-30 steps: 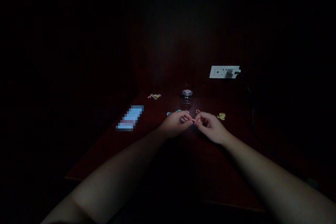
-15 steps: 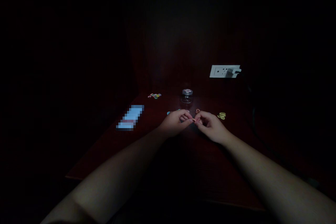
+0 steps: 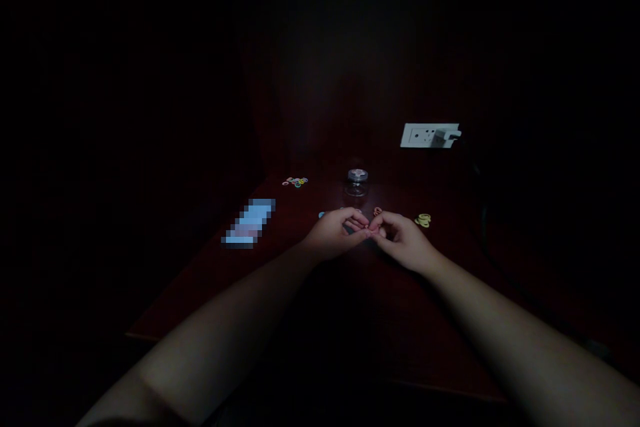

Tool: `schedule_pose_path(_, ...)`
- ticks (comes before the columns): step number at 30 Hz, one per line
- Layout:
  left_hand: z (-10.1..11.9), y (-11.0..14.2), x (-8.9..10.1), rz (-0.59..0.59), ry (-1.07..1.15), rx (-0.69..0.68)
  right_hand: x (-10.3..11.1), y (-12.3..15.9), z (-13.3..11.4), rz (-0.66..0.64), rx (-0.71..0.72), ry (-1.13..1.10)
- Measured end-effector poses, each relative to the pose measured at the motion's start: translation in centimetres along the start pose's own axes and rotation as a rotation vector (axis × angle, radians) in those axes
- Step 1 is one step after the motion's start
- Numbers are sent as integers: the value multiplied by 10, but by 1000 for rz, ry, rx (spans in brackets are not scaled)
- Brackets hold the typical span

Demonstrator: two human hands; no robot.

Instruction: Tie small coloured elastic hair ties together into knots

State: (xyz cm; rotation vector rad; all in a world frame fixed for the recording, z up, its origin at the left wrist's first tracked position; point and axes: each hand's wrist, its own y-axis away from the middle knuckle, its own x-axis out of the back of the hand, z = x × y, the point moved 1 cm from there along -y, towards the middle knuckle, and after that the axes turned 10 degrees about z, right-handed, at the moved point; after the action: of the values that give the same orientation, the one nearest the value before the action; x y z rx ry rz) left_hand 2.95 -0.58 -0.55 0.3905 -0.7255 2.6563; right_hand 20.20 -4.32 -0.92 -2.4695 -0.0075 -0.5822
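Note:
My left hand (image 3: 334,232) and my right hand (image 3: 403,240) meet fingertip to fingertip over the dark red table. Both pinch a small orange hair tie (image 3: 367,227), mostly covered by the fingers. Just beyond the right fingertips lie several orange-red hair ties (image 3: 377,211). A pile of yellow hair ties (image 3: 423,220) rests to the right of that hand. Blue hair ties (image 3: 322,215) peek out behind my left hand, which partly hides them and other ones beside them.
A clear lidded jar (image 3: 357,183) stands behind my hands. Mixed coloured hair ties (image 3: 296,181) lie at the back left. A phone with a lit, pixelated screen (image 3: 249,223) is on the left. The wall socket (image 3: 425,136) holds a plug with a cable. Surroundings are very dark.
My fingertips have closed in around the orange hair tie, so less of it shows. Both hands otherwise stay in nearly the same place.

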Motion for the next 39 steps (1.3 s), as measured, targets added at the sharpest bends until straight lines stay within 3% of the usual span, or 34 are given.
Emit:
schedule_pose_path(14,2,0,1,23,-55,-34,-1,0,5,44,-59,-73)
schedule_pose_path(39,-7,-2,1,-4,-57,-63,2,-1,1,49,6,49)
